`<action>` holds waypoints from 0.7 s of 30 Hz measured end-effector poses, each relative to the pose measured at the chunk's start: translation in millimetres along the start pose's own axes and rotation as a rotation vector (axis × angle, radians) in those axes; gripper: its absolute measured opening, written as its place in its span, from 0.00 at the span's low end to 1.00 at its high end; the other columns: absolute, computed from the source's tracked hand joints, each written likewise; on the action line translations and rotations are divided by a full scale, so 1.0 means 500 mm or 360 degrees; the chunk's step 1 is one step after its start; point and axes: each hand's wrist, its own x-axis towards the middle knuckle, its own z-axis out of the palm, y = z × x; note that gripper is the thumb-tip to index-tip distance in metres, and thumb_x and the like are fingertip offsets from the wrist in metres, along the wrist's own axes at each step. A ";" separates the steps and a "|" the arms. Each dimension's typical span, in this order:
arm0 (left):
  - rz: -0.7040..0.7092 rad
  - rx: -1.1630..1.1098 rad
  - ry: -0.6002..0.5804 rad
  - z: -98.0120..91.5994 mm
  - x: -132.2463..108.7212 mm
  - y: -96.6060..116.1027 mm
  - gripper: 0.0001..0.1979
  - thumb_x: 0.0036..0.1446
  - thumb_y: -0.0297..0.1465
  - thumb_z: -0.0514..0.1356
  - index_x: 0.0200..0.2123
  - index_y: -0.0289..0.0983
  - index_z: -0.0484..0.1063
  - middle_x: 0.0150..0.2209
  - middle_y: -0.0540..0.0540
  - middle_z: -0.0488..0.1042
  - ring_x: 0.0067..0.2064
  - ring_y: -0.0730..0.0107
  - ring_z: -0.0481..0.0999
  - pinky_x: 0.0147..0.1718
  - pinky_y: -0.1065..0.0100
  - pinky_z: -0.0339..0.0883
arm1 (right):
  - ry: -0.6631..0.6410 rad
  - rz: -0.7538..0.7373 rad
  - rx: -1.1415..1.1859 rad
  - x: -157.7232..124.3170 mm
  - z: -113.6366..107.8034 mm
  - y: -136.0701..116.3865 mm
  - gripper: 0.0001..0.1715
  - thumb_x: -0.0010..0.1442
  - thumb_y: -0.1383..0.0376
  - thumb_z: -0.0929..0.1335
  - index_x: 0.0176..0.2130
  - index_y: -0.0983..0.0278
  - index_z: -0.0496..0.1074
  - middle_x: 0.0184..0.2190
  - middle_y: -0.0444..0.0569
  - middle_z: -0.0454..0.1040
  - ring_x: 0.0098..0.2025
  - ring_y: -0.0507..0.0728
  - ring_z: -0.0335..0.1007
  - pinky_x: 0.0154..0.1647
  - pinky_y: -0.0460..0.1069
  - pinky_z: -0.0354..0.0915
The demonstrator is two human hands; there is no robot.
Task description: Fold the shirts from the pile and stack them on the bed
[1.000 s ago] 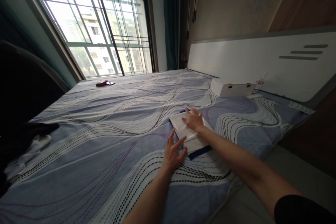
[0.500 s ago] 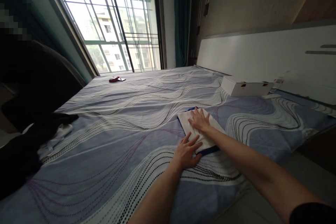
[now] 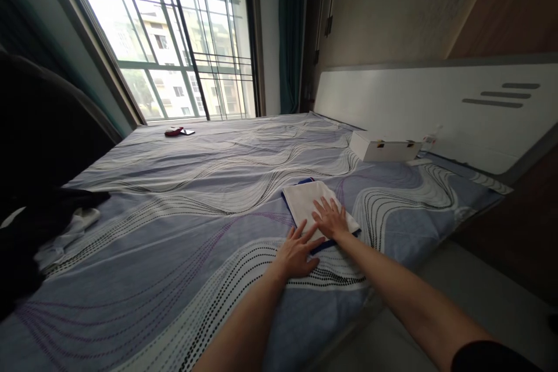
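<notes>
Cloth (image 3: 300, 197) is touched by R hand (image 3: 332, 222), shifted to cloth's near side; smoothing seems moved there. L hand (image 3: 295, 256) is laid at near-left edge; both spread, nothing gripped.

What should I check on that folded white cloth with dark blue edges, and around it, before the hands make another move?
1. Folded white cloth with dark blue edges lying on the blue-grey, wavy-patterned bedsheet: ok.
2. Right hand open, palm down on the cloth: ok.
3. Left hand open, fingers at the cloth's near-left edge: ok.
4. White and blue edges lined up: not ok; blue shows past the white at the far corner and along the near edge.
5. White rectangular box standing apart from the cloth: ok.
6. Layers underneath lying smooth: cannot tell; they are hidden.
</notes>
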 end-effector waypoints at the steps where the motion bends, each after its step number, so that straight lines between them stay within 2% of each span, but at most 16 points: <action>1: 0.0013 0.0007 -0.0059 0.000 -0.010 0.008 0.37 0.54 0.39 0.63 0.67 0.54 0.58 0.74 0.51 0.42 0.74 0.40 0.38 0.65 0.30 0.43 | -0.0009 0.0008 0.0002 0.000 0.001 0.000 0.34 0.70 0.47 0.53 0.71 0.47 0.49 0.74 0.42 0.44 0.74 0.66 0.33 0.68 0.72 0.36; 3: 0.0019 0.0015 -0.0156 0.001 -0.038 0.022 0.40 0.55 0.41 0.63 0.69 0.55 0.53 0.74 0.50 0.39 0.74 0.42 0.37 0.65 0.30 0.41 | -0.0036 0.0022 -0.0009 0.005 -0.003 0.004 0.34 0.70 0.47 0.53 0.71 0.46 0.49 0.74 0.41 0.43 0.74 0.66 0.32 0.68 0.71 0.37; 5: -0.0074 0.0021 -0.0176 -0.001 -0.078 0.029 0.39 0.58 0.43 0.61 0.70 0.54 0.49 0.74 0.48 0.38 0.74 0.46 0.39 0.66 0.33 0.41 | -0.0073 0.0041 -0.0033 0.012 -0.016 0.008 0.34 0.70 0.46 0.52 0.71 0.45 0.48 0.74 0.41 0.42 0.74 0.65 0.33 0.68 0.71 0.38; 8: -0.0431 0.0105 -0.0075 -0.020 -0.160 0.018 0.32 0.66 0.42 0.51 0.71 0.51 0.47 0.74 0.47 0.43 0.74 0.52 0.43 0.68 0.40 0.43 | -0.0195 0.0072 -0.0039 0.005 -0.042 -0.006 0.34 0.70 0.46 0.51 0.71 0.47 0.47 0.74 0.43 0.42 0.73 0.66 0.35 0.67 0.72 0.39; 10: -0.0671 0.0228 -0.0003 -0.043 -0.229 -0.004 0.28 0.68 0.40 0.48 0.70 0.50 0.52 0.73 0.47 0.46 0.73 0.54 0.44 0.69 0.42 0.42 | -0.0124 0.0178 -0.0047 -0.026 -0.047 -0.045 0.36 0.71 0.47 0.49 0.72 0.51 0.45 0.74 0.47 0.42 0.73 0.68 0.35 0.66 0.74 0.38; 12: -0.0876 0.0350 0.0052 -0.070 -0.308 -0.030 0.27 0.68 0.40 0.47 0.69 0.51 0.55 0.73 0.48 0.47 0.73 0.54 0.44 0.69 0.42 0.42 | 0.0084 0.0216 -0.0071 -0.083 -0.031 -0.112 0.36 0.71 0.48 0.48 0.73 0.56 0.44 0.75 0.51 0.40 0.73 0.71 0.31 0.66 0.76 0.34; 13: -0.0976 0.0395 0.0077 -0.085 -0.350 -0.042 0.26 0.68 0.40 0.46 0.69 0.52 0.56 0.73 0.49 0.48 0.73 0.53 0.44 0.69 0.42 0.42 | 0.0183 0.0173 -0.0079 -0.120 -0.017 -0.153 0.36 0.71 0.49 0.49 0.73 0.57 0.44 0.75 0.52 0.39 0.74 0.72 0.29 0.65 0.77 0.31; 14: -0.1081 0.0430 0.0100 -0.098 -0.391 -0.052 0.26 0.69 0.41 0.46 0.69 0.52 0.56 0.73 0.49 0.48 0.73 0.53 0.45 0.69 0.42 0.43 | 0.0201 0.0029 -0.0071 -0.160 0.001 -0.197 0.36 0.71 0.49 0.50 0.73 0.56 0.45 0.75 0.51 0.39 0.74 0.71 0.27 0.65 0.77 0.28; 16: -0.1265 0.0485 0.0128 -0.124 -0.470 -0.064 0.27 0.68 0.42 0.45 0.69 0.52 0.56 0.73 0.48 0.48 0.73 0.53 0.45 0.68 0.41 0.42 | 0.0071 -0.0258 0.0000 -0.240 0.034 -0.289 0.37 0.70 0.47 0.53 0.72 0.55 0.49 0.74 0.50 0.43 0.74 0.71 0.28 0.66 0.76 0.26; 18: -0.1417 0.0537 0.0160 -0.143 -0.537 -0.064 0.27 0.68 0.43 0.45 0.69 0.51 0.55 0.73 0.48 0.48 0.73 0.52 0.45 0.68 0.40 0.41 | -0.0061 -0.0445 0.0101 -0.309 0.054 -0.374 0.39 0.69 0.45 0.55 0.72 0.55 0.50 0.74 0.50 0.43 0.74 0.72 0.30 0.67 0.74 0.27; 21: -0.1561 0.0582 0.0204 -0.160 -0.608 -0.050 0.29 0.67 0.45 0.45 0.70 0.50 0.53 0.73 0.47 0.47 0.74 0.52 0.44 0.68 0.40 0.40 | -0.0143 -0.0626 0.0213 -0.369 0.055 -0.478 0.39 0.68 0.45 0.56 0.72 0.54 0.49 0.74 0.47 0.41 0.74 0.73 0.29 0.68 0.72 0.27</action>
